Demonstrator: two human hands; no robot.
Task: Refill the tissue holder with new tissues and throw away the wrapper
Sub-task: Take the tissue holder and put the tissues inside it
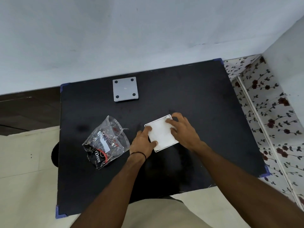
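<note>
1. We look down on a square black table [189,89] with blue tape at its corners, set against a pale grey wall [148,30], with flowered flooring [266,112] to the right.
2. Nearest us, our left hand [143,143] wears a thin black wristband [139,153]; its thumb and fingertips press on the left edge of a square white tissue holder [162,134] filled with white tissues.
3. Our right hand [182,130] rests on the holder's far right side, fingers spread and curled over the rim, so both hands grip the holder where it sits on the table just right of centre.
4. To the left, apart from the hands, lies the crumpled clear plastic wrapper [105,142] with black and red print and a white label.
5. Farthest away, near the wall, a flat grey square lid [125,89] with four black round pads lies by itself.
</note>
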